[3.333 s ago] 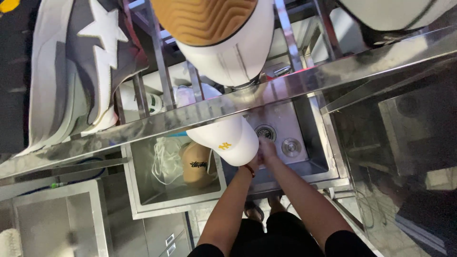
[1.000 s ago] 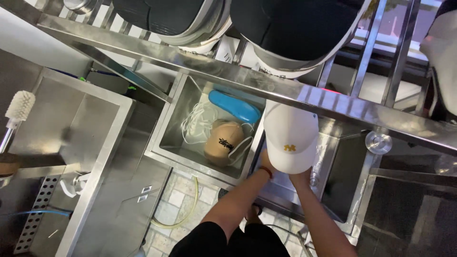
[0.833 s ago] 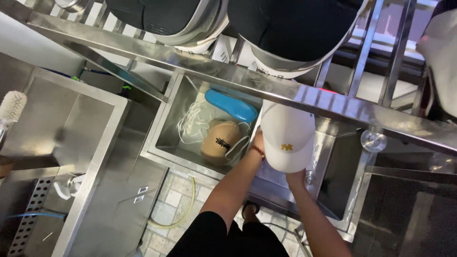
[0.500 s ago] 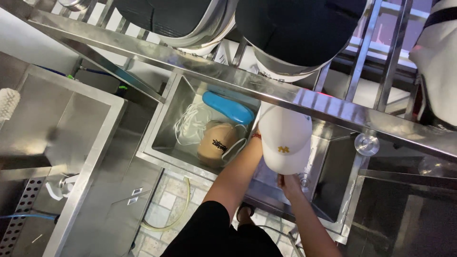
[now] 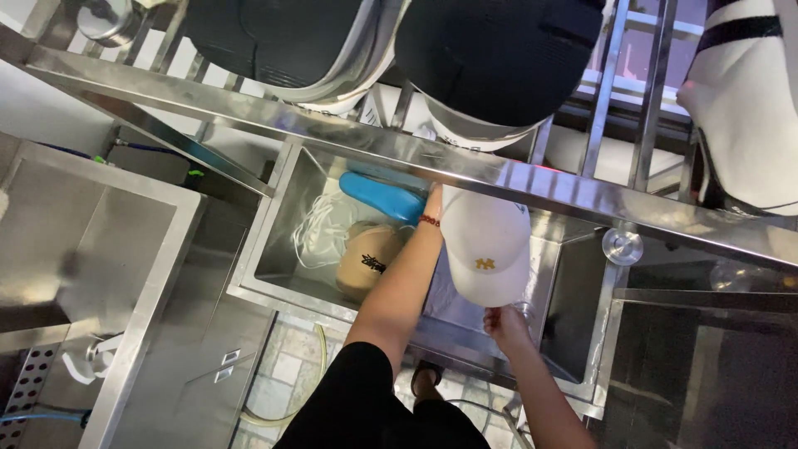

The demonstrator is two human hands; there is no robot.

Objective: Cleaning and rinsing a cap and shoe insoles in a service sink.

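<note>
White cap held over the steel sink: right hand pinched its brim; left hand, fingers hidden, met its crown. Mid-handling; next required a steady two-handed hold.

No packages, labels, signs or screens.
</note>
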